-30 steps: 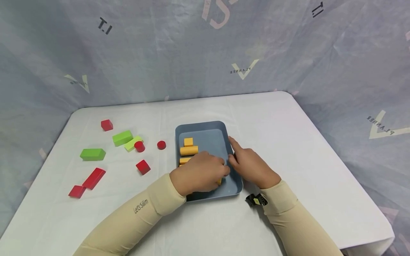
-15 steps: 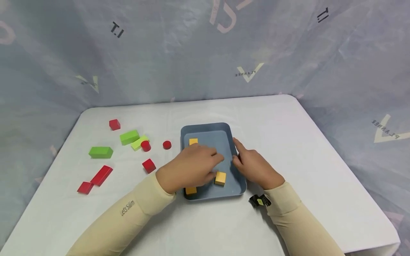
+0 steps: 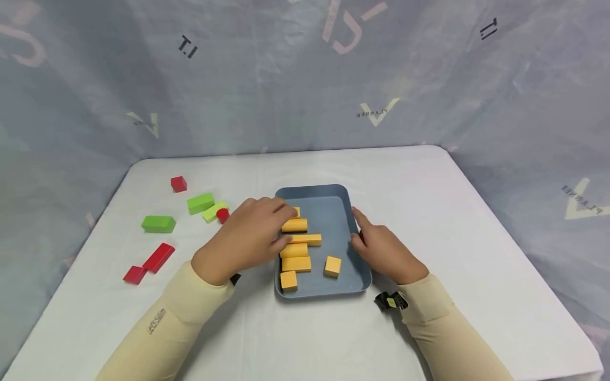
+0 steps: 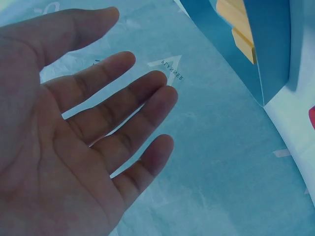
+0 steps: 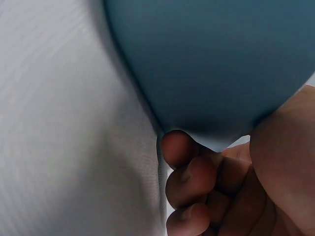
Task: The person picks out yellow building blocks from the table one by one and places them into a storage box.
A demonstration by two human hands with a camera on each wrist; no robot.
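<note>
My left hand [image 3: 248, 233] hovers over the left rim of a blue-grey tray [image 3: 324, 203]. In the left wrist view its palm is bare and the fingers are relaxed, holding nothing. On the opposite side, my right hand [image 3: 387, 254] grips the tray's right wall, with thumb at the rim and fingers curled low against the outside. Yellow blocks line the tray's left side, among them a flat block [image 3: 296, 264], a half-round block [image 3: 295, 226] and a corner cube [image 3: 288, 281]. A separate yellow cube [image 3: 332, 266] lies right of them. My left fingers partly cover the upper blocks.
Left of the tray, loose on the white table [image 3: 452, 211], lie green blocks [image 3: 159, 224], a red cube [image 3: 179, 184], a red cylinder [image 3: 222, 215] and flat red blocks [image 3: 159, 257]. A printed grey cloth [image 3: 286, 106] hangs behind the table.
My left hand has moved left from above the separate yellow cube to the tray's left rim, uncovering that cube and the row. My right hand has kept its grip. The head view has shifted slightly.
</note>
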